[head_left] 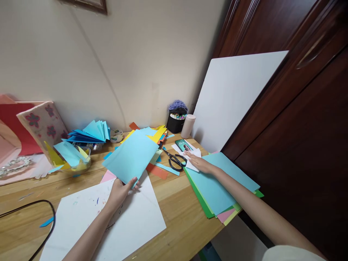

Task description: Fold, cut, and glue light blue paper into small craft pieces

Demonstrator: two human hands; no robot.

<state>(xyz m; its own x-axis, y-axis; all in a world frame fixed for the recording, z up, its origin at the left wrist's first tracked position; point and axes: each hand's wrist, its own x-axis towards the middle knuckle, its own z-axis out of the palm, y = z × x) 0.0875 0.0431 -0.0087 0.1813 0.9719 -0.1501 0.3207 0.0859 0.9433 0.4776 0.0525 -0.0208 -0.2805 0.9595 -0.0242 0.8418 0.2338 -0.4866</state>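
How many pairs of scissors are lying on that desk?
1 that I can make out: black-handled scissors lie between the light-blue sheet in the left hand and the right hand. More could be hidden under the paper scraps.

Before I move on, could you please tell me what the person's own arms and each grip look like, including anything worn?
The left grip and right grip are bare human hands, with no gloves or rings visible. Both forearms are uncovered, without a visible watch or bracelet. A pale, off-white sleeve shows at the bottom edge by the right arm; no left sleeve is in view.
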